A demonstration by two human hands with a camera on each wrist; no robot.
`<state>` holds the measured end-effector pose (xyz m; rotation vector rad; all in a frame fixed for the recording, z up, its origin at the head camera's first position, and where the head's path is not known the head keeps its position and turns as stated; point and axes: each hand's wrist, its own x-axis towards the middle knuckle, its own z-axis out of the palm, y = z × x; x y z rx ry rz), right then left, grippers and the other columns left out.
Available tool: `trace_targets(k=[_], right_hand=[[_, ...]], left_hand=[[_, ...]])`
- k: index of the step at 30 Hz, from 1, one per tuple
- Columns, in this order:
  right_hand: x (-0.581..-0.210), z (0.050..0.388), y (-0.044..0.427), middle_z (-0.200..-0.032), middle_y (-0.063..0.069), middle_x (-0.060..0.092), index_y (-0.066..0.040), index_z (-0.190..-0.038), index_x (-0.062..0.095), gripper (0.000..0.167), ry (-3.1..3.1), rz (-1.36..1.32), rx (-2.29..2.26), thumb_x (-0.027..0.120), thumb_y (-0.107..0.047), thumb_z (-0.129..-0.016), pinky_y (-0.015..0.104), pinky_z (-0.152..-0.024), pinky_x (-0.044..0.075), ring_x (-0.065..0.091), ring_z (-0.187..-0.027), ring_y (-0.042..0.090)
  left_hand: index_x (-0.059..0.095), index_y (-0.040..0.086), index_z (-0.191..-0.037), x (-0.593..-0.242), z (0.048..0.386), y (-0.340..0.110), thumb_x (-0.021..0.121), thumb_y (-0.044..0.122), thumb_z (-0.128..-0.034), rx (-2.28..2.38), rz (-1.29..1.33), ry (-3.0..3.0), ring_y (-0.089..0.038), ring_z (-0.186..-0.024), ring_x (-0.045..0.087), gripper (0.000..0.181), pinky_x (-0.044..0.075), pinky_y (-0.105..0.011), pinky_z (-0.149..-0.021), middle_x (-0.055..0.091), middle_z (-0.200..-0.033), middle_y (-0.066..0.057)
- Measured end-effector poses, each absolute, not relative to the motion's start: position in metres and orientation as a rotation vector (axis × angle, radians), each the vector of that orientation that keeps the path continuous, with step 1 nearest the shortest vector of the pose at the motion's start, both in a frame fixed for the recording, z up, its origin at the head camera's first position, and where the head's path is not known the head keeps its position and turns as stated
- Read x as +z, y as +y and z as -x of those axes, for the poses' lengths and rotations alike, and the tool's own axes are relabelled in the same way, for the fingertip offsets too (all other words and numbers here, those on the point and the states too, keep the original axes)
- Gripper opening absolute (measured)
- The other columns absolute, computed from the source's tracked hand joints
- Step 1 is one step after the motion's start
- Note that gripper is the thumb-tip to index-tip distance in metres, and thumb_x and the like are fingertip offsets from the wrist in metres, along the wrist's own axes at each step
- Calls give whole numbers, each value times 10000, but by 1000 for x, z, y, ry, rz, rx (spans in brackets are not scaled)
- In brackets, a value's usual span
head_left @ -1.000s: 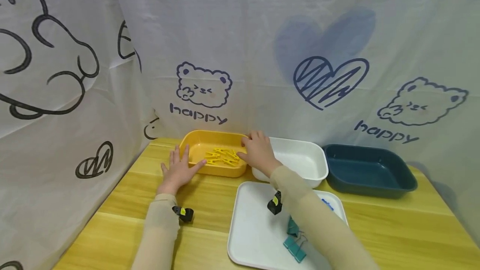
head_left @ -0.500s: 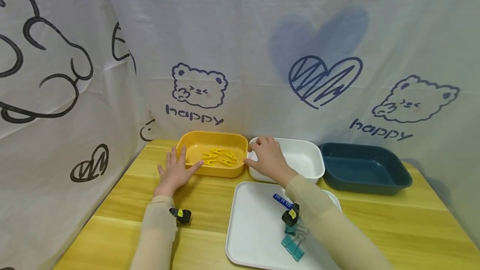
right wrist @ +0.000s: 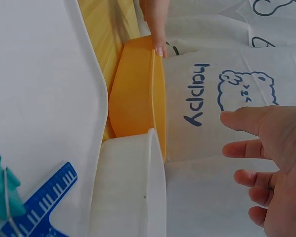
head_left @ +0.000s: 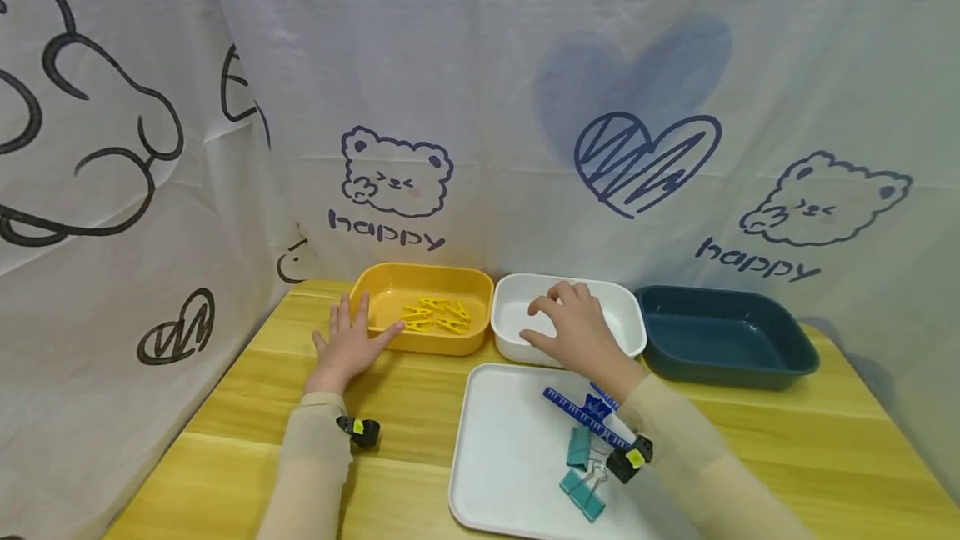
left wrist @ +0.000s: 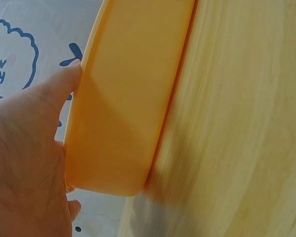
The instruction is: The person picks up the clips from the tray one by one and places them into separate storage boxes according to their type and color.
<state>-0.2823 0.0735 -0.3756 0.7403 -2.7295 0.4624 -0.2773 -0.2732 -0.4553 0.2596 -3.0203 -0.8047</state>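
As head alone shows, pegs (head_left: 453, 325), inside yellow tub (head_left: 435, 343)

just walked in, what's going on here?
A person's left hand touches the yellow bin, which holds yellow clips. The right hand hovers by the white bin, holding nothing. Teal binder clips and blue ruler-marked pieces lie on the white tray. The dark bin looks empty.

Pale sheet backdrop (head_left: 480, 48), printed bears (head_left: 397, 173), hearts (head_left: 648, 161); wood-grain tabletop (head_left: 405, 448).
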Motion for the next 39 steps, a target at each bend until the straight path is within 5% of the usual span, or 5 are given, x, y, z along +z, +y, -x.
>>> trace_targets(k=[13, 39], right_hand=[[-390, 263, 127, -1144, 137, 553, -142, -1083, 695, 307, -2742, -643, 605, 741, -341, -853, 528, -901, 387, 428, -1087, 329], [-431, 226, 201, -1143, 143, 564, -132, -1081, 700, 331, -2843, -419, 665, 776, -318, -818, 450, -812, 348, 384, -1024, 299]], left_hand=[[-13, 147, -1581, -459, 280, -275, 366, 780, -876, -815, -264, -3014, -460, -1489, -121, 1020, -78, -772, -1082, -175, -1619, -209], [-21, 147, -1580, -462, 282, -276, 371, 785, -870, -831, -256, -3018, -458, -1487, -139, 1032, -85, -775, -1077, -174, -1619, -212]])
